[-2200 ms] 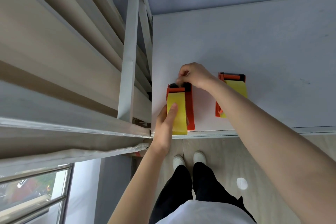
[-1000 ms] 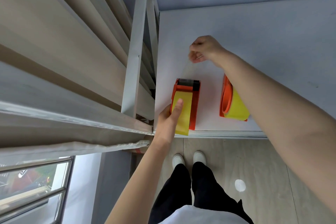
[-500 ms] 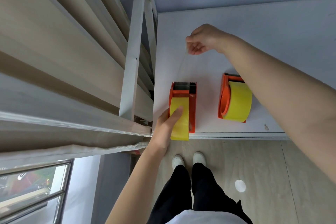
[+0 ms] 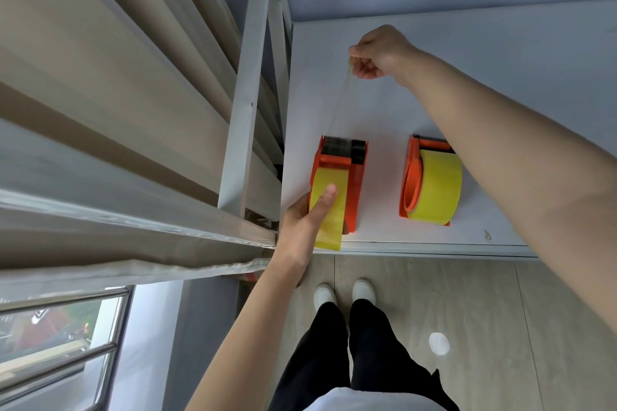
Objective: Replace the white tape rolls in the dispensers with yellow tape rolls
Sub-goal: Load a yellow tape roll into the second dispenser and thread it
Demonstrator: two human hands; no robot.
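Note:
Two orange tape dispensers stand on a white table (image 4: 467, 77), each loaded with a yellow tape roll. My left hand (image 4: 307, 220) grips the left dispenser (image 4: 355, 183) near the table's front edge, thumb lying on its yellow roll (image 4: 329, 210). My right hand (image 4: 377, 53) is raised farther back and pinches the end of a thin clear strip of tape (image 4: 339, 103) drawn taut from that dispenser's cutter. The right dispenser (image 4: 412, 183) with its yellow roll (image 4: 437, 190) stands free under my right forearm.
A white metal bed frame (image 4: 243, 93) with wooden slats rises at the table's left edge. Below the table's front edge are the wooden floor (image 4: 467, 310), my legs and my white shoes. A window with rails is at the lower left.
My right hand has drawn the strip of tape up and away from the left dispenser's cutter, from touching the cutter to well behind it. My left hand has kept hold of the dispenser.

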